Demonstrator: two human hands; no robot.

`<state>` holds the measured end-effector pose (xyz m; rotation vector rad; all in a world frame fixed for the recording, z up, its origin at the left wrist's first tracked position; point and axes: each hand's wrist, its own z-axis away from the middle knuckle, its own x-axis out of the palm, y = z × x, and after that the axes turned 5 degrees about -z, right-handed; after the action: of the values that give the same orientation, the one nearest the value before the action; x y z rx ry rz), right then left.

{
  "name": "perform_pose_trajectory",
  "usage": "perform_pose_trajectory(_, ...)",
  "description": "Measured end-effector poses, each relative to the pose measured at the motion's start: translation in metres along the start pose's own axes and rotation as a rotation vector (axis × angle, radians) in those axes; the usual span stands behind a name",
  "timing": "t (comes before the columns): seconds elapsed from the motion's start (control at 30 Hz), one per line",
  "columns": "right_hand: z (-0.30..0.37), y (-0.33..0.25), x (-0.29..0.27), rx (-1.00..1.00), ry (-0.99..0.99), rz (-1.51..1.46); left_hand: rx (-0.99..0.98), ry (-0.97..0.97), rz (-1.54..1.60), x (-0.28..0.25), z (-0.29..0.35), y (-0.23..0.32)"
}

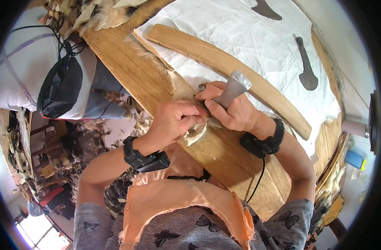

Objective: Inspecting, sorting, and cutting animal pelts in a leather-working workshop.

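Observation:
My right hand [238, 114] is closed round a metal hand tool with a flared, flat blade [233, 88]. The blade's broad end points up and away from the fist, and the fingers cover the rest of the tool. Close beside it, my left hand [169, 121] is closed in a pinch on the edge of a pale piece of hide [196, 134]. The piece's ragged end curls below the fingertips. Its upper part runs under my hands along the sheet's edge, with fur along one side. Both hands meet over the wooden board [228, 154], almost touching.
A long curved wooden slat [207, 54] lies on a white quilted sheet [257, 41] beyond my hands. Two dark flared blades [308, 79] rest there too. At left sits another person in white [19, 58] with a black mesh pouch [61, 87]. Fur scraps [111, 12] lie at upper left.

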<state>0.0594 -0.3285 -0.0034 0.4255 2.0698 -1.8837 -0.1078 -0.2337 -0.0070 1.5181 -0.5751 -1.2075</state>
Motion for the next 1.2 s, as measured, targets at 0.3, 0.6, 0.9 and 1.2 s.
perform_pose_trajectory(0.3, -0.028, 0.013, 0.006, -0.395, 0.111, 0.318, 0.043, -0.023, 0.191, -0.013, 0.0, 0.0)
perform_pose_trajectory(0.6, -0.054, 0.006, 0.008, -0.161, 0.143, -0.012, 0.109, 0.013, 0.262, -0.036, -0.004, 0.027)
perform_pose_trajectory(0.9, -0.066, 0.005, 0.014, -0.047, 0.236, 0.108, 0.209, 0.194, 0.159, -0.084, 0.007, 0.034)
perform_pose_trajectory(1.2, -0.07, 0.005, 0.018, 0.076, 0.264, 0.071, 0.48, 0.223, 0.665, -0.123, 0.023, 0.037)
